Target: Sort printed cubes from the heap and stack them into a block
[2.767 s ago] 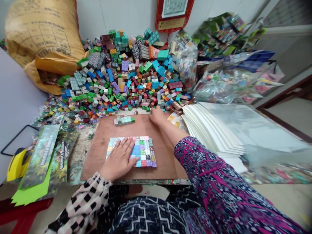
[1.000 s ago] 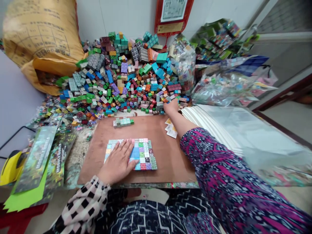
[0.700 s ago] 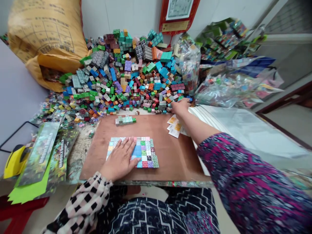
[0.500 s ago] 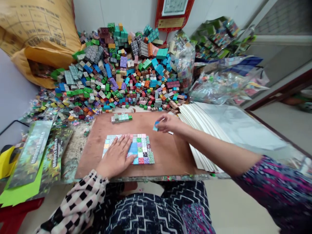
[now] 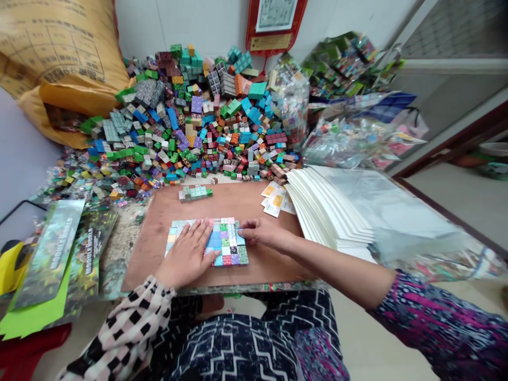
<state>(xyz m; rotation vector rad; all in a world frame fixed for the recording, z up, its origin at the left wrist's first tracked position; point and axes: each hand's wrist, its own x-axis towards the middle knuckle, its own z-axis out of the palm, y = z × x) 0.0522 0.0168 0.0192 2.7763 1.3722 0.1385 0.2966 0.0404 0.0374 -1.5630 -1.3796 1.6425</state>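
Our right hand (image 5: pixel 262 233) has come in from the block heap (image 5: pixel 190 121) and now reaches low across the wooden board (image 5: pixel 270 270), arm stretched out, fingers together, their tips touching the right edge of the block grid (image 5: pixel 227 242) lying on the board; whether they pinch anything we cannot tell. Our left hand (image 5: pixel 186 254) rests flat on that grid, fingers spread apart. Left of the board lie cards reading "MODULE WORLD" (image 5: pixel 51 254); on it, beyond the grid, sits a short row of blocks (image 5: pixel 195 193), and the heap rises behind it.
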